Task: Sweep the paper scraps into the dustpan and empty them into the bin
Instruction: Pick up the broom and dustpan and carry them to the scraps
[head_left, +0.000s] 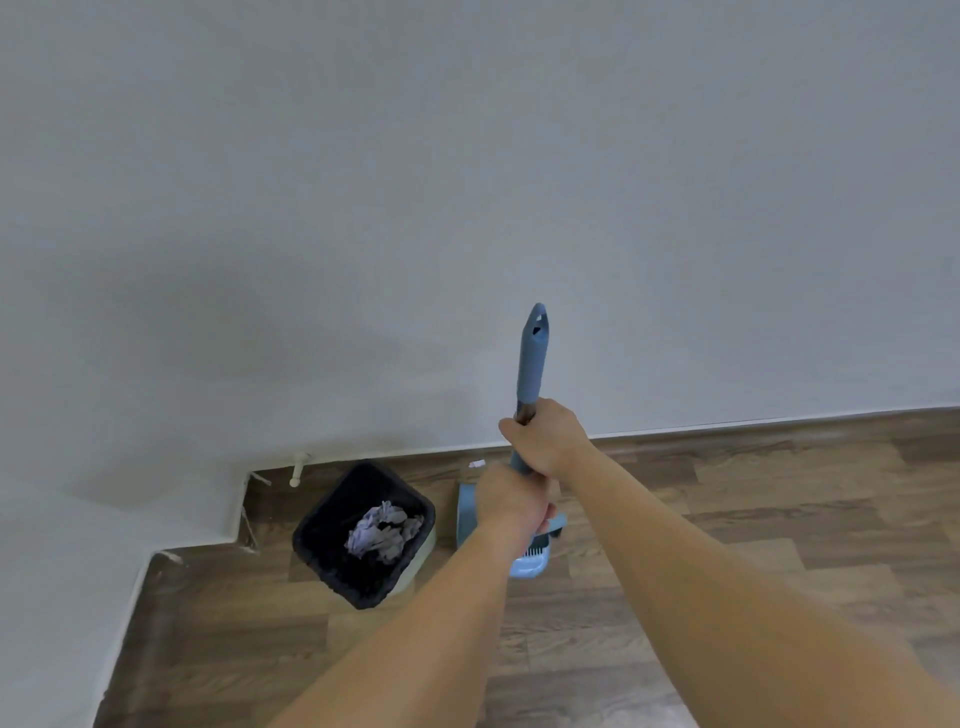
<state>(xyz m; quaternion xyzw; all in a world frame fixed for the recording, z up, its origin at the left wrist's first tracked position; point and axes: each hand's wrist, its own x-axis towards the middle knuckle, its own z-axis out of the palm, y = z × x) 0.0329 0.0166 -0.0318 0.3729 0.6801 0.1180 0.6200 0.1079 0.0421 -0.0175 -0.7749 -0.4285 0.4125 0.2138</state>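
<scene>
1. Head view looks down at a wooden floor where it meets a pale wall, with both arms stretched forward.
2. The right hand is wrapped closed around a blue broom handle, which stands nearly upright with its tip pointing up along the wall.
3. The left hand sits just below the right, also curled closed around a handle; whether it holds the same shaft or the dustpan's own I cannot tell, since the hands cover that part.
4. The blue dustpan rests on the floor just beside the wall, partly hidden behind the left hand, just to the right of the bin.
5. The bin, lined in black, holds the crumpled paper scraps; one small white fleck lies by the skirting.
6. My judgement: emptying looks done and the tools are being stood away. Next calls for setting them steady against the wall and checking that stray fleck.
</scene>
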